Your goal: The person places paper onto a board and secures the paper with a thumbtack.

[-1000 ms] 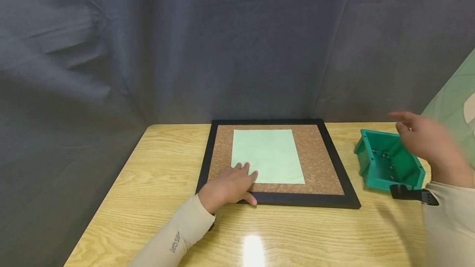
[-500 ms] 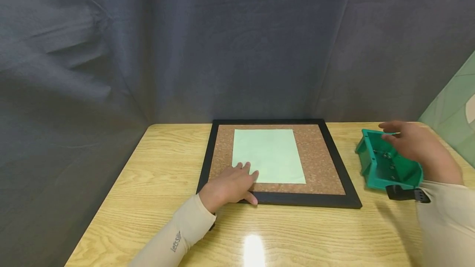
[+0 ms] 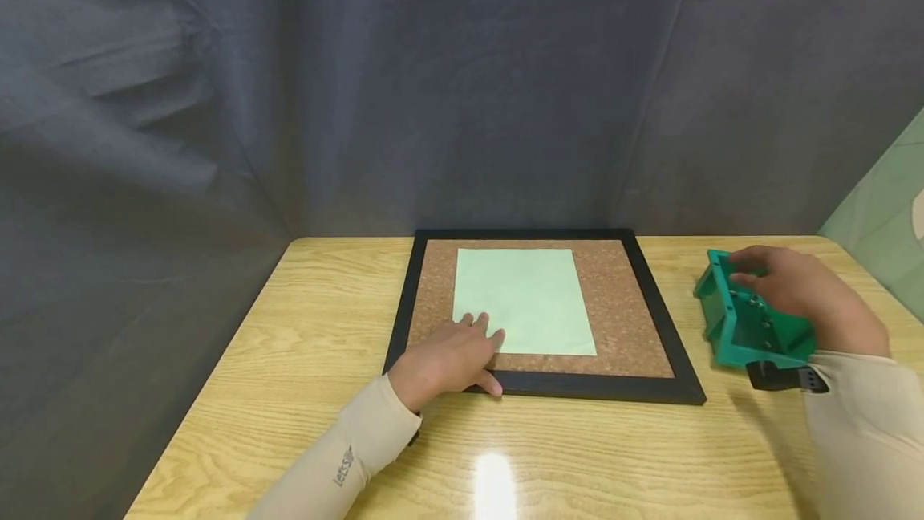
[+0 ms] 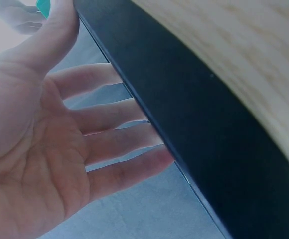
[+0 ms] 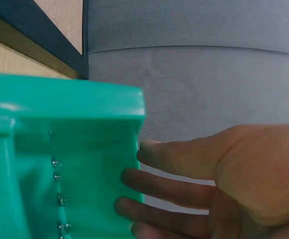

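Observation:
A pale green sheet of paper (image 3: 530, 295) lies on a cork board (image 3: 624, 319) with a black frame. My left hand (image 3: 451, 358) rests with spread fingers at the sheet's lower left corner, its thumb on the frame's front bar. In the left wrist view the fingers (image 4: 117, 117) reach past the black frame edge. At the right stands a green bin (image 3: 716, 307) holding several small shiny metal pieces (image 5: 61, 200). Over the bin hovers my right hand (image 3: 812, 291), fingers loosely bent, nothing between them. The right wrist view has its fingertips at the bin's opening, above the metal pieces.
The wooden table (image 3: 289, 367) runs around the board on the left and in front. A dark grey cloth (image 3: 469, 87) hangs behind and along the left side. Something pale green (image 3: 884, 215) is visible beyond the table's right edge.
My right hand has moved left and down, from above the bin's back right side to low over its opening. My left hand has stayed on the paper and frame.

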The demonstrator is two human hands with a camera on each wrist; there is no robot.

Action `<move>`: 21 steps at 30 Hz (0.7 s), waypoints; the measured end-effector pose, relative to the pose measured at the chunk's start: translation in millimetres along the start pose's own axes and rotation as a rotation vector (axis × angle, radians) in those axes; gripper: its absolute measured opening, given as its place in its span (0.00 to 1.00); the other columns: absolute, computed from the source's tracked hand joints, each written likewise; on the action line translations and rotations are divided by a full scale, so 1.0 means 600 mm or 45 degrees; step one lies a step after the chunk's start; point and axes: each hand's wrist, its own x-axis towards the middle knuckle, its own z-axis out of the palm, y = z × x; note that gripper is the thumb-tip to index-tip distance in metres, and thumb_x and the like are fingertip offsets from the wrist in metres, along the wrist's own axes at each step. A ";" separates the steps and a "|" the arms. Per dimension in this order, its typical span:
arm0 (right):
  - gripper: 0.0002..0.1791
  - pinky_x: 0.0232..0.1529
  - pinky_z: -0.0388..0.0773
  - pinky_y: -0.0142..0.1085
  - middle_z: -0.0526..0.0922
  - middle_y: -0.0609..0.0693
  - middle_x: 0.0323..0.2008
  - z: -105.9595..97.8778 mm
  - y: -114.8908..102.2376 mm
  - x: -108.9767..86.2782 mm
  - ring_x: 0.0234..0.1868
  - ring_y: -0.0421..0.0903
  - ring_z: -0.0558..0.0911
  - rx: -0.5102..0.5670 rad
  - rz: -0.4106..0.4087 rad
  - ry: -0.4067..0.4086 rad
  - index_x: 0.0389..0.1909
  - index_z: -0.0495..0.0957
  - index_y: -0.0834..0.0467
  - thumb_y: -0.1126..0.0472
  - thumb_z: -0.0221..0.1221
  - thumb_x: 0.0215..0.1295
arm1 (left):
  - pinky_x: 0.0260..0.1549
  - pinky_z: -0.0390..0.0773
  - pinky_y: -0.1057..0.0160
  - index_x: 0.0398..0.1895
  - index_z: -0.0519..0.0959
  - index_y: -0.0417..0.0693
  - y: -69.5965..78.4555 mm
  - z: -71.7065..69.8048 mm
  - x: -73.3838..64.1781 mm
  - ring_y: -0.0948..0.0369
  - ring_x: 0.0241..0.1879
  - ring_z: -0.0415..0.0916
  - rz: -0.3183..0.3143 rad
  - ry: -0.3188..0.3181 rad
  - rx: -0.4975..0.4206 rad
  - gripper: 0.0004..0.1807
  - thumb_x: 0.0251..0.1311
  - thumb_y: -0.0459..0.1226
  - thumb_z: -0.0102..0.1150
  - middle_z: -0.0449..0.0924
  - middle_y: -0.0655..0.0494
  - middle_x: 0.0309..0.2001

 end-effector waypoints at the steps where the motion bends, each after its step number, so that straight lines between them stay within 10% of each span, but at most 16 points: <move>1: 0.29 0.54 0.68 0.71 0.69 0.78 0.61 0.002 0.001 0.002 0.59 0.81 0.67 -0.007 -0.011 -0.010 0.66 0.63 0.73 0.54 0.51 0.76 | 0.70 0.67 0.48 0.77 0.60 0.54 0.000 0.000 0.000 0.47 0.77 0.55 0.001 -0.001 0.001 0.45 0.59 0.61 0.57 0.53 0.44 0.78; 21: 0.29 0.46 0.76 0.62 0.68 0.82 0.60 0.029 0.002 0.022 0.54 0.78 0.72 -0.081 -0.091 -0.097 0.67 0.61 0.76 0.65 0.50 0.69 | 0.71 0.66 0.48 0.77 0.60 0.54 -0.001 0.004 0.003 0.47 0.77 0.55 0.003 -0.006 -0.006 0.45 0.59 0.60 0.57 0.53 0.44 0.78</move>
